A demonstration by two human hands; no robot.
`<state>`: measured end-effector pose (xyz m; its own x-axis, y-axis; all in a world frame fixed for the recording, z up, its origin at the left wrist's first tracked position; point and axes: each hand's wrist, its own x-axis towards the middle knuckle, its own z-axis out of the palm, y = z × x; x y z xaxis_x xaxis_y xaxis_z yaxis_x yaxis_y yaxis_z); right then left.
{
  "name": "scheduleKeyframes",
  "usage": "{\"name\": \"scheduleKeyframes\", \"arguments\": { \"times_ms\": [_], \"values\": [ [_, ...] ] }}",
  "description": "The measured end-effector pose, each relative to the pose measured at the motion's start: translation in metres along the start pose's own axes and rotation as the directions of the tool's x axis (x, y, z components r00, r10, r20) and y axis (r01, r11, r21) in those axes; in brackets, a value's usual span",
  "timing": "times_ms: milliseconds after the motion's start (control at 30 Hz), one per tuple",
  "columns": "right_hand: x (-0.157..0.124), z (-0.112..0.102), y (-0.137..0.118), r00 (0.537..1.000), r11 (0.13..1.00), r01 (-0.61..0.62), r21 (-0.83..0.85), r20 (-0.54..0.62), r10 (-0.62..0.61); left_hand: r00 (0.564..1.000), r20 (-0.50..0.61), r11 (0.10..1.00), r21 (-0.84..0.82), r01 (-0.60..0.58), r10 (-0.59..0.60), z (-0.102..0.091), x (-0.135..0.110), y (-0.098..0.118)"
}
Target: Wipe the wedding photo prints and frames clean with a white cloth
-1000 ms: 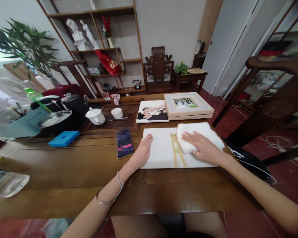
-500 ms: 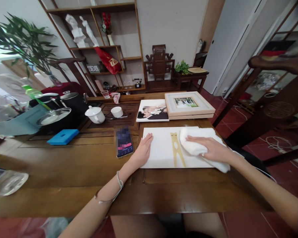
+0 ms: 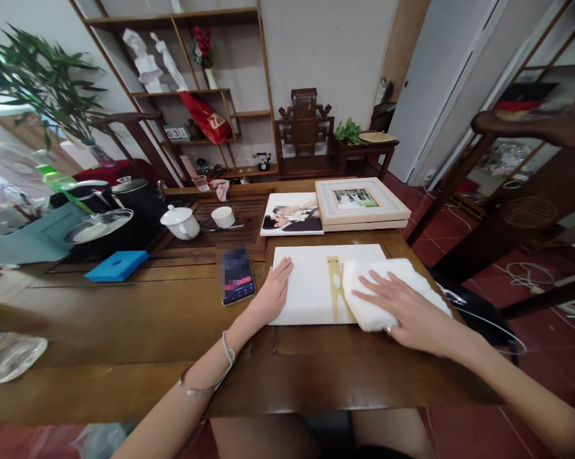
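A white board (image 3: 306, 287) lies flat on the table in front of me. On it is a yellow, cat-topped flat piece with two long legs (image 3: 336, 287); its right leg is mostly covered. My left hand (image 3: 274, 293) rests open on the board's left edge, fingers outstretched. My right hand (image 3: 402, 306) holds a folded white towel (image 3: 364, 290) against the board's right part, fingers spread over the top and thumb at the near edge. The towel hides the board's right side and overhangs its near edge.
A phone (image 3: 238, 277) lies left of the board. Behind it are a photo print (image 3: 290, 217) and a framed photo (image 3: 364, 217). Further left are a blue block (image 3: 116, 266), a lidded white cup (image 3: 180, 223), a small white cup (image 3: 223, 217) and a lidded pan (image 3: 99, 229).
My right hand has moved the towel toward me, over the near edge of the board and the yellow piece's right leg. My left hand stays on the board.
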<state>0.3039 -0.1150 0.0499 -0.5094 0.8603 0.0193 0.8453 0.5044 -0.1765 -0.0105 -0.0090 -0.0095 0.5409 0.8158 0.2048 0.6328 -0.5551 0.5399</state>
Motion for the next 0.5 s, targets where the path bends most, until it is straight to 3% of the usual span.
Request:
{"name": "scheduleKeyframes", "arguments": {
  "times_ms": [100, 167, 267, 367, 500],
  "values": [
    [-0.028, -0.009, -0.006, 0.995, 0.994, 0.057, 0.091, 0.076, -0.064, 1.0, 0.01, 1.0, 0.008, -0.001, 0.0, -0.001, -0.001, 0.001],
    [-0.029, -0.013, 0.006, 0.992, 0.989, 0.033, 0.147, 0.112, -0.049, 1.0, 0.012, 1.0, 0.012, -0.006, 0.006, -0.001, -0.001, 0.001],
    [-0.001, -0.013, 0.041, 0.996, 0.981, -0.048, 0.188, 0.087, 0.032, 1.0, 0.009, 1.0, 0.009, -0.012, 0.011, -0.001, -0.001, 0.0],
    [0.042, -0.009, 0.074, 0.999, 0.979, -0.029, 0.202, 0.024, 0.025, 1.0, -0.002, 1.0, -0.012, -0.025, 0.025, 0.0, 0.0, -0.001],
    [0.078, -0.005, 0.086, 0.996, 0.986, -0.061, 0.157, -0.051, 0.07, 1.0, -0.012, 1.0, -0.017, -0.011, 0.011, 0.001, 0.001, -0.001]
  ]
}}
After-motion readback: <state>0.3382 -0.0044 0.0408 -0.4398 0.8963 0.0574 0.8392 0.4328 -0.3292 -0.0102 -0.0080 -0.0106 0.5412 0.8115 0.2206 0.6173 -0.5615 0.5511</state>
